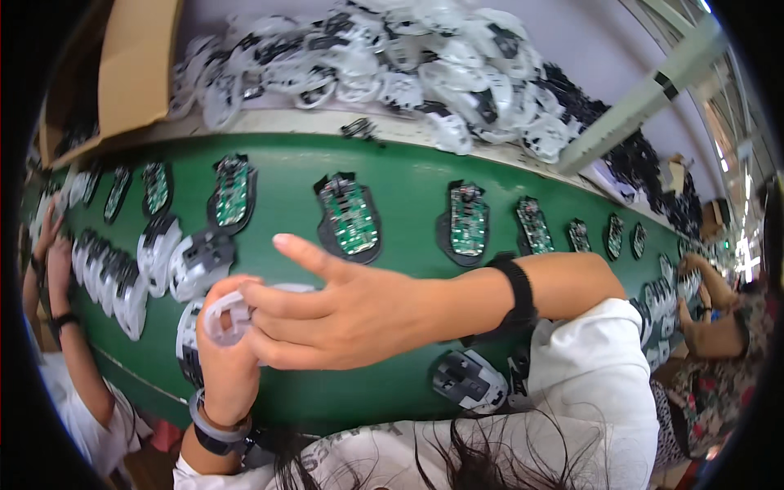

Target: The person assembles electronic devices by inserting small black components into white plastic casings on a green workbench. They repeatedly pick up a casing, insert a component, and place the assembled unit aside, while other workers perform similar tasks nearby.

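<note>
My left hand (227,367) is raised over the near left of the green work surface, its fingers closed round a small translucent white plastic part (222,322) with a ring-like shape. Across from the right reaches my right hand (327,322). Its bent fingers meet the same part, while one finger sticks out freely to the upper left. Part of the grip is hidden where the hands overlap. Partly covered behind my left hand lies a grey-and-white mouse-shaped shell (189,347). Another such shell (469,381) rests below my right forearm.
Green circuit boards on black bases (349,216) line the green surface (286,163). Several grey-and-white shells (114,282) sit at left. White shells (457,73) heap on the shelf behind, beside a cardboard box (139,65). Co-workers' hands (59,253) work at left and right.
</note>
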Motion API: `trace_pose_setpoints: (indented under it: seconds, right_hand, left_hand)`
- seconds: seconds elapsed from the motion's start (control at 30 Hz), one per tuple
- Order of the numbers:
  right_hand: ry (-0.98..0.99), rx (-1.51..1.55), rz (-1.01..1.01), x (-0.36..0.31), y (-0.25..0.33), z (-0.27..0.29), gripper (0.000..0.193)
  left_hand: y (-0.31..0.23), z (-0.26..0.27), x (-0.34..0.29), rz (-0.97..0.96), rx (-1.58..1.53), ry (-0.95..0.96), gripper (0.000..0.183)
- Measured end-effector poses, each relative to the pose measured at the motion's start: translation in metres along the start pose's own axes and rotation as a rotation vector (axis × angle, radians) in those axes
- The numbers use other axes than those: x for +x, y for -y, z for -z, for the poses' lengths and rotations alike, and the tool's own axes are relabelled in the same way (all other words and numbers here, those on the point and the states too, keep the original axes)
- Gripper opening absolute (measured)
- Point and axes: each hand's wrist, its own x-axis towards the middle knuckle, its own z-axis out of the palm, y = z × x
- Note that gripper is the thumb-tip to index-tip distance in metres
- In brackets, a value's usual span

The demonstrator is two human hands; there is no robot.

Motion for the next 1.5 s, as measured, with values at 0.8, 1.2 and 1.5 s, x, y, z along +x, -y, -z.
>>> trace_pose_setpoints:
  seconds: [0.8, 1.2, 1.5]
  right_hand:
    - [0.420, -0.470, -1.517, -0.543, -0.268, 0.228, 0.023]
    - [0.241, -0.397, -1.253, -0.408, -0.175, 0.300, 0.041]
    - [-0.228, 0.850, -1.022, -0.018, -0.002, 0.104, 0.009]
  left_hand:
    - [-0.037, -0.031, 0.011, -0.129, 0.500, 0.613, 0.082]
    - [-0.020, -0.028, 0.007, -0.478, 0.806, 0.280, 0.066]
    - [-0.003, -0.025, 0.016, -0.393, 0.360, 0.307, 0.055]
